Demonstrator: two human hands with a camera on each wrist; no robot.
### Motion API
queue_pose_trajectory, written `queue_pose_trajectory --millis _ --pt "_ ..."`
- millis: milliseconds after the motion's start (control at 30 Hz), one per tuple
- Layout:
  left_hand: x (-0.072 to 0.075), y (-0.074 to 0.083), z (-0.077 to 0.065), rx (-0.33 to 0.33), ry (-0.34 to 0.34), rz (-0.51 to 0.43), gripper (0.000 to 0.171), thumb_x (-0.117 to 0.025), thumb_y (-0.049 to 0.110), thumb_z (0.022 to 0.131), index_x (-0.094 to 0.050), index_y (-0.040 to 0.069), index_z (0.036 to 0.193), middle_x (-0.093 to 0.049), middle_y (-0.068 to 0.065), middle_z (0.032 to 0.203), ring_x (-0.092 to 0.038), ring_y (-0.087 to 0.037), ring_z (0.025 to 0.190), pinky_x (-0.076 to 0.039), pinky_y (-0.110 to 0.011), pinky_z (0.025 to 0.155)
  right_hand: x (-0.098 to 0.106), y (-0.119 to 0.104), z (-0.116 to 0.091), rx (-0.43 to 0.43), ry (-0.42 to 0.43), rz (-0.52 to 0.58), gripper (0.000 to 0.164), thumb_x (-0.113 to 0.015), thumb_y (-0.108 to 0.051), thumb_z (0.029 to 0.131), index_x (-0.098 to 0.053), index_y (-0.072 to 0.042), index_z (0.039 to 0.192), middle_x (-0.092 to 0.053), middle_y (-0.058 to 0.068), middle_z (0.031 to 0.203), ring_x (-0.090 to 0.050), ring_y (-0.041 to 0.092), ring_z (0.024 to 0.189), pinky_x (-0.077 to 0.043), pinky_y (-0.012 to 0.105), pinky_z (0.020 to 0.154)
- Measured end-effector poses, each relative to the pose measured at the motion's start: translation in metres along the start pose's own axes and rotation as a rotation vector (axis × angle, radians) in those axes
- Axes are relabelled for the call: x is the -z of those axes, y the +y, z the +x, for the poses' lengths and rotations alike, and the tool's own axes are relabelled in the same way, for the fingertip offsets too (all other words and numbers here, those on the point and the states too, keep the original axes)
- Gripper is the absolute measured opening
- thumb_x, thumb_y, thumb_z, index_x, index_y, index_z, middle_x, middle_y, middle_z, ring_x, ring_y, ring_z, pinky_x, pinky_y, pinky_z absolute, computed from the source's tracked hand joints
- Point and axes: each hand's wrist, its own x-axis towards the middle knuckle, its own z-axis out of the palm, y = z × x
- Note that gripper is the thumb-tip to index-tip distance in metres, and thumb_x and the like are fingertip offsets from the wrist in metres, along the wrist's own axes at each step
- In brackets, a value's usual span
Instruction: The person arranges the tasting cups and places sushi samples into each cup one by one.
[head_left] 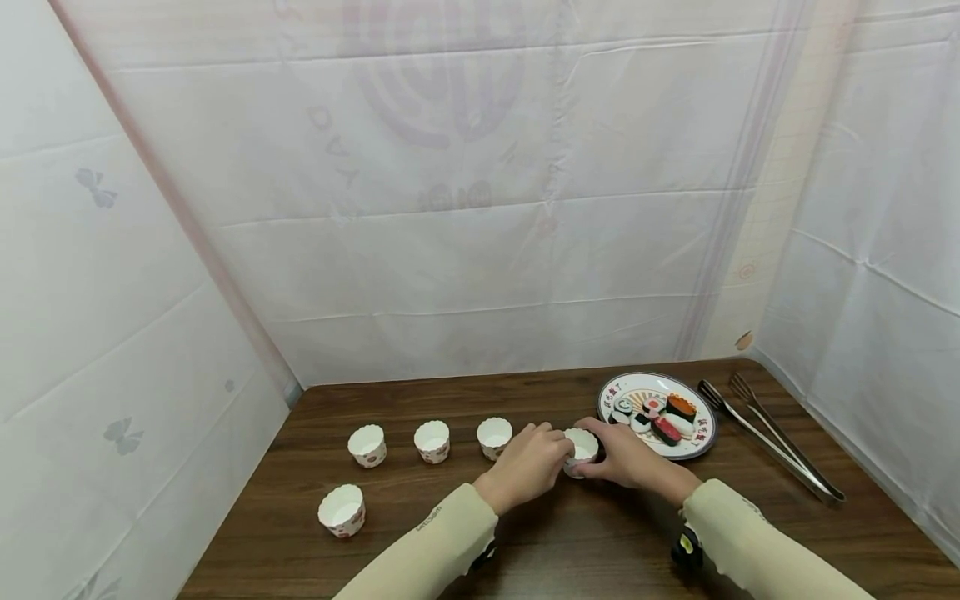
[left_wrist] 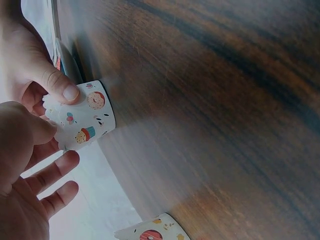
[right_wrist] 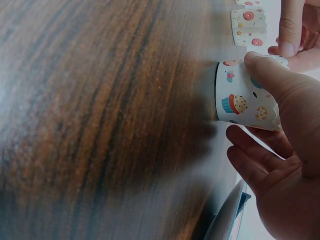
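A white paper baking cup [head_left: 581, 444] with cupcake and doughnut prints stands on the wooden table between my hands. My right hand [head_left: 628, 457] grips it from the right, its thumb [right_wrist: 260, 65] against the printed side. From the left, my left hand [head_left: 527, 465] pinches the cup's scalloped rim between thumb and index finger. The left hand's other fingers [left_wrist: 62, 197] are held away from the cup in the left wrist view. Left of my hands, similar cups stand in a row: one [head_left: 495, 437] beside the left hand, then another [head_left: 432, 442] and another [head_left: 367, 446].
One more baking cup [head_left: 342, 510] stands nearer the front left. A plate [head_left: 615, 397] of sushi pieces [head_left: 666, 429] lies behind and right of my right hand. Metal tongs [head_left: 780, 446] lie along the table's right side. White curtains [head_left: 480, 250] hang around the table [head_left: 255, 533].
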Motion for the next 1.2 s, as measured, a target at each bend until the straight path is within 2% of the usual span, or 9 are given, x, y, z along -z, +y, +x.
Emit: queue_pose_trajectory --millis 467,700,833,1033,1200 --pt "-0.0027 -0.0009 -0.0001 -0.008 0.001 0.023 0.007 -0.069 0.014 0.098 -0.074 0.019 0.097 -0.07 0.007 0.091 -0.059 -0.01 0.079 -0.04 -0.022 0.065 -0.0003 -0.0016 -0.0005 0.027 0.016 0.004 0.064 -0.084 -0.039 0.086 -0.06 -0.004 0.133 -0.071 0.008 0.115 -0.067 0.018 0.094 -0.054 0.034 0.077" --pt "-0.0022 -0.0017 0.0013 -0.016 -0.014 0.025 0.005 -0.069 0.012 0.097 -0.07 0.017 0.097 -0.071 0.007 0.09 -0.063 -0.01 0.079 -0.048 -0.026 0.067 -0.0004 -0.0007 -0.0012 0.023 0.015 -0.016 0.067 -0.085 -0.037 0.085 -0.057 -0.005 0.137 -0.069 0.01 0.118 -0.067 0.019 0.095 -0.054 0.035 0.078" --pt "-0.0016 -0.002 0.0021 -0.02 -0.026 0.029 0.005 -0.068 0.012 0.098 -0.068 0.016 0.096 -0.07 0.007 0.088 -0.065 -0.009 0.078 -0.05 -0.027 0.068 0.0002 -0.0005 -0.0014 0.029 0.017 -0.013 0.074 -0.085 -0.037 0.086 -0.051 -0.004 0.143 -0.069 0.011 0.119 -0.066 0.016 0.09 -0.054 0.038 0.077" --pt "0.0005 -0.0034 0.0035 -0.01 -0.013 -0.021 0.006 -0.066 0.009 0.099 -0.066 0.014 0.096 -0.069 0.006 0.088 -0.065 -0.009 0.077 -0.052 -0.024 0.069 0.0017 -0.0003 -0.0014 0.004 0.001 0.001 0.086 -0.084 -0.039 0.086 -0.039 -0.005 0.151 -0.07 0.005 0.1 -0.059 0.01 0.078 -0.051 0.036 0.073" --pt "0.0031 -0.0048 0.0035 -0.005 -0.002 -0.079 0.005 -0.066 0.008 0.099 -0.065 0.013 0.098 -0.067 0.005 0.089 -0.063 -0.007 0.078 -0.049 -0.019 0.068 0.0014 -0.0012 -0.0019 -0.003 0.011 0.002 0.089 -0.085 -0.039 0.085 -0.037 -0.005 0.152 -0.071 0.009 0.104 -0.066 0.015 0.088 -0.053 0.041 0.079"
